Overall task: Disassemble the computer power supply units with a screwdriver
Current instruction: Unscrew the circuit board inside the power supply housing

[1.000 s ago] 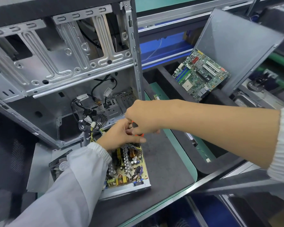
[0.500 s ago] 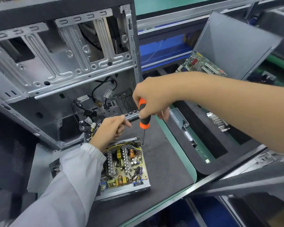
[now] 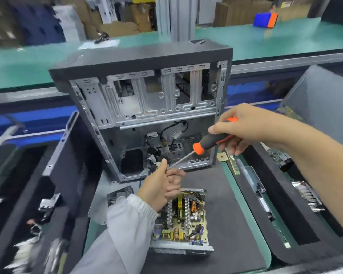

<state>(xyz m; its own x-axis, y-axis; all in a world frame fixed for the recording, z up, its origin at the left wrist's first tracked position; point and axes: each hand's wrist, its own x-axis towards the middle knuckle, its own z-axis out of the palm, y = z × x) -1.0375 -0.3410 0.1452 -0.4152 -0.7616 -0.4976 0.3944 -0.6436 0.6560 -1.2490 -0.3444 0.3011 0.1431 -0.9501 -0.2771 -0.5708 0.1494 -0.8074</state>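
The opened power supply unit (image 3: 186, 220) lies on the black mat, lid off, its circuit board and coils exposed. My right hand (image 3: 251, 125) grips the black and orange screwdriver (image 3: 210, 142) by the handle, above the unit and tilted down to the left. The metal shaft runs to my left hand (image 3: 162, 184), whose thumb and fingers pinch its tip just above the unit's far edge. What, if anything, sits on the tip is hidden by my fingers.
An empty computer case (image 3: 147, 107) stands open right behind the unit. A case side panel (image 3: 67, 165) leans at the left over a dark bin. Black trays (image 3: 285, 210) with boards and parts sit at the right. A green bench (image 3: 265, 38) runs behind.
The camera has tilted up, showing the whole case and far bench. My right hand swung the screwdriver from upright to slanted left, and my left hand rose to pinch its tip.
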